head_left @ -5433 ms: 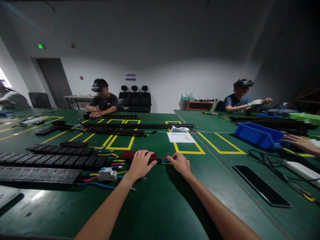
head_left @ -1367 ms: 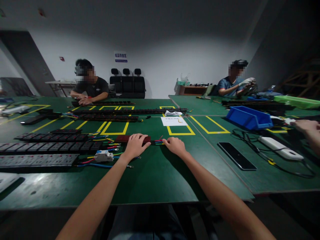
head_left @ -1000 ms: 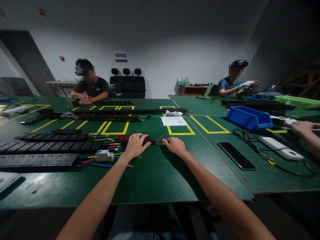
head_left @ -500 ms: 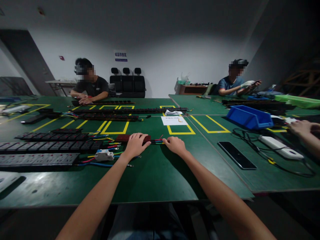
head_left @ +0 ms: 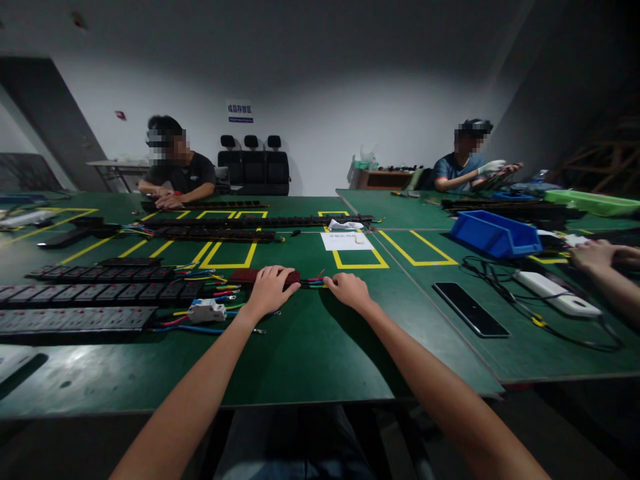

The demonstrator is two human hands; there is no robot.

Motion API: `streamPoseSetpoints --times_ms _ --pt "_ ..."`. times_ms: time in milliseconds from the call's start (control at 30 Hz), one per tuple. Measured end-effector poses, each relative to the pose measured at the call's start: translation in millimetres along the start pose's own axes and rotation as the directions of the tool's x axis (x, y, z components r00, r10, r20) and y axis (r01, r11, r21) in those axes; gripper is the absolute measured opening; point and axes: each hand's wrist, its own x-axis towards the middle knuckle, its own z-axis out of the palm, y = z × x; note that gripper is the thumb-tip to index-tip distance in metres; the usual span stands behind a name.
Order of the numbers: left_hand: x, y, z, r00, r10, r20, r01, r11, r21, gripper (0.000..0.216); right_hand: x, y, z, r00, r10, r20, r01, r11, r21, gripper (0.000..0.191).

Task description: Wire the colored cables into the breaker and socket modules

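Note:
Palm down, my left hand [head_left: 273,291] is closed over a dark red block [head_left: 243,275], with the fingers along its far side and the thumb nearer me. Red, blue and green wires [head_left: 313,283] run out from the block's right end. My right hand [head_left: 349,291] pinches their far ends between thumb and curled fingers. Left of my hands lie black socket strips [head_left: 125,291] and a grey socket strip [head_left: 80,319], with coloured leads ending in ring terminals. A white circuit breaker [head_left: 207,310] sits on the leads of the grey strip.
Beyond my hands lie a paper sheet [head_left: 347,241] and more black strips [head_left: 215,233]. To the right are a phone [head_left: 470,309], a blue bin [head_left: 495,235], and a white power strip [head_left: 557,293] with black cables. Another person's hands [head_left: 600,255] rest at the right edge; two people sit across the table.
My hands keep nearly the same place and hold on the block and wires. The view has shifted very slightly.

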Motion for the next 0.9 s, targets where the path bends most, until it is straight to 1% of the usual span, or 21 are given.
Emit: streamPoseSetpoints --times_ms 367,600,900 --pt "0.3 -0.7 -0.2 1.000 -0.011 0.024 0.011 1.000 -0.010 0.052 0.1 -0.2 -0.4 1.000 -0.002 0.009 0.002 1.000 -0.006 0.057" --pt "-0.3 0.2 -1.2 1.000 -0.014 0.019 0.015 1.000 -0.027 0.051 -1.1 -0.9 -0.9 1.000 0.006 0.013 -0.006 1.000 -0.007 0.057" --pt "-0.4 1.0 -1.4 1.000 -0.005 0.021 0.005 1.000 0.007 0.051 -0.3 -0.6 -0.6 1.000 -0.002 0.011 0.002 1.000 -0.011 0.059"
